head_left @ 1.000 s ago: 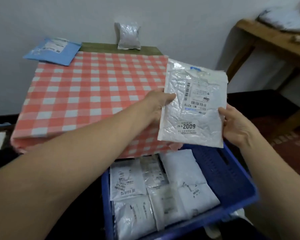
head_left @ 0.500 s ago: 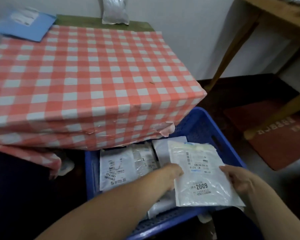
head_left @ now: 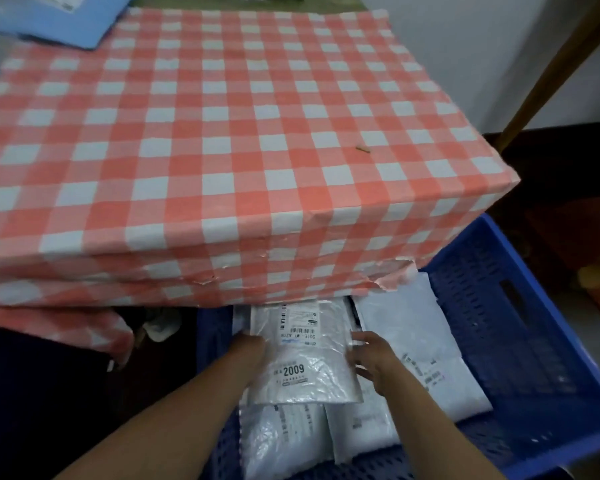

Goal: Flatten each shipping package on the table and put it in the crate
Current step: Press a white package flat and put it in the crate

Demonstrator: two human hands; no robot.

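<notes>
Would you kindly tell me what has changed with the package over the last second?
The labelled package went down into the blue crate, onto the other packages. The left hand and right hand came down with it, still at its side edges. The blue mailer stayed on the table.

Package (head_left: 305, 358) in crate: glossy crinkled white plastic, paper labels. Crate (head_left: 520, 341): matt blue plastic, perforated walls. Table (head_left: 222, 133): red-white checked covering, matt, torn along near edge. Far left envelope (head_left: 49, 19): smooth blue.
</notes>
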